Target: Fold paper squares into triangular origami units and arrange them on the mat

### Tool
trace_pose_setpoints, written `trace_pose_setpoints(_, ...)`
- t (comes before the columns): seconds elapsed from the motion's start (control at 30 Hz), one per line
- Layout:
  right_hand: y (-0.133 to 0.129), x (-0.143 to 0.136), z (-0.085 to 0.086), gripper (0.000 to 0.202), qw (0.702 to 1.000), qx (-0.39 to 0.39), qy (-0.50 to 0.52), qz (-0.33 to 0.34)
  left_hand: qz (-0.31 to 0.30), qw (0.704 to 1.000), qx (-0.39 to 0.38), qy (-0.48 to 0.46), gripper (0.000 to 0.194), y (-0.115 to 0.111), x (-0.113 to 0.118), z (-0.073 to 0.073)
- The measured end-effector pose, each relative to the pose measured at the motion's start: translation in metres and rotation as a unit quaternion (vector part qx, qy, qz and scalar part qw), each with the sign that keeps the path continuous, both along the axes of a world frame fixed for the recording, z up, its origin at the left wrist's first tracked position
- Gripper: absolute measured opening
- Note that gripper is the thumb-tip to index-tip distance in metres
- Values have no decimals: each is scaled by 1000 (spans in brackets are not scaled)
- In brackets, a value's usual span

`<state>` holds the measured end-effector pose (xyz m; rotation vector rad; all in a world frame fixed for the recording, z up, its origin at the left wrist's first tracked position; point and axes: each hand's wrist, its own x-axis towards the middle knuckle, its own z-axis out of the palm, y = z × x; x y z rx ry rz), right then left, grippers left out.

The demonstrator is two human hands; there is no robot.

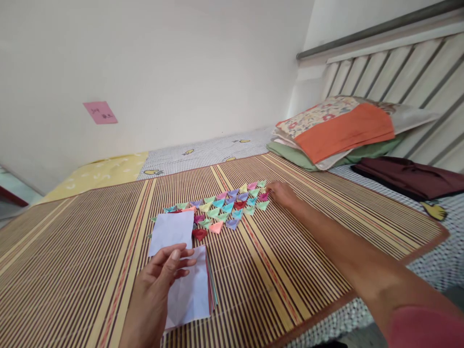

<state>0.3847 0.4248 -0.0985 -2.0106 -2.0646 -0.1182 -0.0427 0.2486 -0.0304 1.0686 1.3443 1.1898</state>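
— Starting at the left: what do we have on the mat (72,270)?

— Our left hand (155,285) is near the bottom edge, thumb and fingers pinching one pale sheet (172,231) by its lower edge, so that it stands up a little. Under the hand lies a stack (192,292) of square papers, white on top with coloured edges showing at its right side.

— How do we judge that sheet will handle?

— Very light and limp, we think; it creases at a touch (a draught would carry it off). Held by one edge it droops, so a pinch at a corner or the middle of an edge looks best, with little pressure.

— And further right?

— The folded pieces (226,208): small paper triangles in green, blue, pink, purple and red, laid in rows that run slantwise up the mat, touching or nearly so. They look stiffer than the flat sheet, being folded, but crushable, and a nudge would push the rows out of line.

— Our right hand (282,193)?

— Stretched far out, it rests at the upper right end of the rows, fingertips touching the last pieces. The fingers seem close together and curled downward; whether they pinch a piece we cannot tell, since the hand hides them.

— Beyond the mat?

— Pillows (340,130) stacked at the right, a dark cloth (409,176) beside them, and a pink note (100,112) on the wall.
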Motion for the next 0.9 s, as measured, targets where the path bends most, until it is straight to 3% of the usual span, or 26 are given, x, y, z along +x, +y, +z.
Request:
trace_pose_setpoints(0.27, -6, 42, 5, 29, 997, 47, 38, -41, 8, 1000, -4, -2, 55, -1, 1, 3)
trace_pose_setpoints(0.53, 0, 11, 0, 30, 999, 27, 29, 10, 8, 1000, -2, -2, 55, 0, 0, 0)
trace_pose_setpoints(0.9, -2, 0, 4, 30, 1000, -14, 11, -16, 9, 1000, -11, -14, 58, 1, 2, 1)
